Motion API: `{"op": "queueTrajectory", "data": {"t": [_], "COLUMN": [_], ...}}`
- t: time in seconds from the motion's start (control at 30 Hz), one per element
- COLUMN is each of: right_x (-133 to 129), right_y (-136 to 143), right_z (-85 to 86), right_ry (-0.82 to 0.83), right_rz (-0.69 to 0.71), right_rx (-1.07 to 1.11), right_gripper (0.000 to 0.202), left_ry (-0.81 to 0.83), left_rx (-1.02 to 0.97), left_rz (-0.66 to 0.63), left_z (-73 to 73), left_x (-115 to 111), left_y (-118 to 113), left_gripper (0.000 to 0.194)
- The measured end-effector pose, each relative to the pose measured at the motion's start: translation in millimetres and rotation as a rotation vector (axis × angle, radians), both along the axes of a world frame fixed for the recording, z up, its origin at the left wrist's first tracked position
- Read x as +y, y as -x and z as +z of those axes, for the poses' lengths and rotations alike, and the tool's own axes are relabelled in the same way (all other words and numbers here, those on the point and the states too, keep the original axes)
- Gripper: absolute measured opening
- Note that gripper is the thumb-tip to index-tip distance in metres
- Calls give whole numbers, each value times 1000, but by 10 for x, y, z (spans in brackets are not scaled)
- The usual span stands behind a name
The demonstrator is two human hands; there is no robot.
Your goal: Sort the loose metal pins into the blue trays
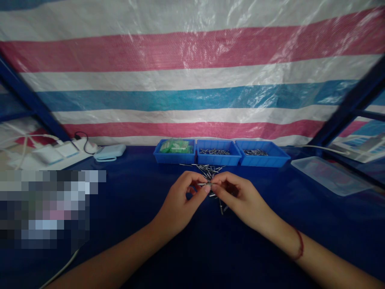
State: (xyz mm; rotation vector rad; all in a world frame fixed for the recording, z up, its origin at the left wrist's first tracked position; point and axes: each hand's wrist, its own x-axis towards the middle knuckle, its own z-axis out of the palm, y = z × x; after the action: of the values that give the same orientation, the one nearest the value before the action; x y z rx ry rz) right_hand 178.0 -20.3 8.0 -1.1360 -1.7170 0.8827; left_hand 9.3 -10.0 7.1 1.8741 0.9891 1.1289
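Between the fingertips of both hands is a thin, silvery metal rod-like piece (203,184), held level; its exact kind is too small to tell. My left hand (187,194) pinches it from the left with thumb and forefinger. From the right, my right hand (236,196) pinches the other end, and the two thumbs nearly meet. Just behind and under the hands lies a loose pile of slim metal pieces (209,170), partly hidden by the fingers. One dark-and-silver piece (221,208) lies nearer me, below the right fingers.
Three blue bins stand in a row at the back: one with green packets (176,146), two with small metal parts (214,152) (255,153). A translucent lid (331,175) lies right. At left are a light-blue case (110,152) and a power strip (70,158) with cables.
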Motion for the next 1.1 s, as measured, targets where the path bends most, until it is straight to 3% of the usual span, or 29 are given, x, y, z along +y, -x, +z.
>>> {"op": "queueTrajectory", "data": {"t": [0.17,0.23,0.37,0.47,0.57,0.67,0.8,0.97,1.1], "right_x": [17,87,336,507,587,580,494,396,350], "right_y": [-3,-93,-531,-932,-1167,-1172,-976,-639,-359], "right_z": [32,83,203,222,178,151,199,237,176], "right_ry": [-38,-48,-144,-203,-162,-145,-169,-225,-310], "right_rz": [62,-4,-475,-815,-907,-909,-836,-570,-352], "right_rx": [-65,-41,-70,-287,-487,-513,-498,-375,-421], "right_gripper": [18,20,22,19,22,24,24,21,17], "left_ry": [10,44,82,94,40,-67,-168,-280,-395], "left_rx": [14,6,7,53,167,301,393,610,849], "left_rz": [12,32,31,-4,-40,-117,-213,-294,-330], "left_z": [0,-7,-33,-43,-31,-15,-23,-32,20], "left_x": [-4,-10,-23,-36,-44,-40,-40,-52,-53], "left_y": [6,5,-6,-16,-17,-13,-19,-75,-144], "left_gripper": [10,15,22,22,17,14,11,17,23]}}
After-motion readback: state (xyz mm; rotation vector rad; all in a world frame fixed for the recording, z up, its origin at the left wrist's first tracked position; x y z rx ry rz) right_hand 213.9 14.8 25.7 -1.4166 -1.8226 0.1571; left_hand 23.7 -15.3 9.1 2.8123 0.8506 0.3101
